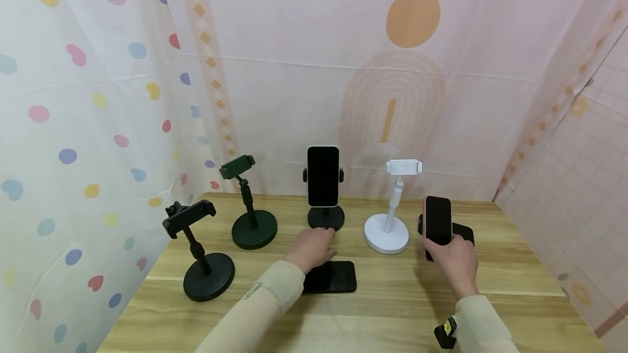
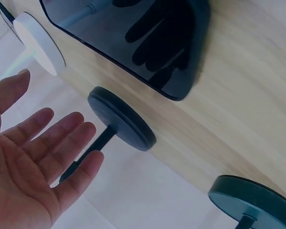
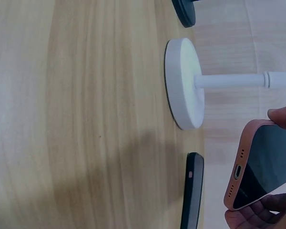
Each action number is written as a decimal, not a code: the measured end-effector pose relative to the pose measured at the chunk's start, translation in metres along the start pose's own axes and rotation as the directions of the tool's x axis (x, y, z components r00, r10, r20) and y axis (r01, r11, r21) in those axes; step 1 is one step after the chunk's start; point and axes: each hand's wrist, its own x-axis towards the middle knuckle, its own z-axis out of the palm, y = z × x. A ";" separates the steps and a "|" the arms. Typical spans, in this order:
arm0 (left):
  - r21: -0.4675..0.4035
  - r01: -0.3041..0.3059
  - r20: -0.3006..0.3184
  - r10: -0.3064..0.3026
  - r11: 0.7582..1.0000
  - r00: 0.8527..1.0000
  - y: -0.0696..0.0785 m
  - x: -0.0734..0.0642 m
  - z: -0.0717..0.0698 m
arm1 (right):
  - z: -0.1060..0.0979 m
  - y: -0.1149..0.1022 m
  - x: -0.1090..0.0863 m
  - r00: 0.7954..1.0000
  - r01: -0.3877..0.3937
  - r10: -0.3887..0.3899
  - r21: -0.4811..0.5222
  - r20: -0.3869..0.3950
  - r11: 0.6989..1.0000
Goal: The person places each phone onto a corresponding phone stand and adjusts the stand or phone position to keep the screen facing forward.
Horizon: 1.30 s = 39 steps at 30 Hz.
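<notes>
My right hand [image 1: 457, 263] grips a pink-edged smartphone [image 1: 438, 218] by its sides, thumb on one edge and fingers on the other. In the right wrist view the phone's bottom edge with its charging port [image 3: 237, 171] faces the camera, raised off the table. Beneath and behind it a dark phone [image 1: 464, 231] lies on the table. The left hand [image 1: 312, 249] hovers over a black phone [image 1: 338, 277] lying flat, its fingers spread and relaxed with nothing in them. Beyond that hand, a black stand [image 1: 326, 218] bears an upright phone [image 1: 323, 176].
A white phone stand [image 1: 386, 234] with a bare clamp stands left of the held phone. At the left are a dark green stand [image 1: 254, 230] and a black stand [image 1: 209, 278], both with bare clamps. Patterned curtains [image 1: 294, 97] hang behind the wooden table [image 1: 382, 315].
</notes>
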 end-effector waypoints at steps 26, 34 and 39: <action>-0.012 -0.058 -0.097 0.057 0.998 0.994 0.022 0.024 -0.008 | -0.002 -0.022 0.004 0.994 0.007 -0.001 0.053 -0.114 0.999; -0.021 -0.068 -0.118 0.065 0.997 0.991 0.028 0.031 -0.015 | -0.003 -0.029 0.006 0.989 0.031 -0.020 0.071 -0.146 0.997; -0.020 -0.079 -0.115 0.076 0.997 0.990 0.034 0.034 -0.023 | -0.004 -0.032 0.007 0.985 0.042 -0.028 0.077 -0.173 0.996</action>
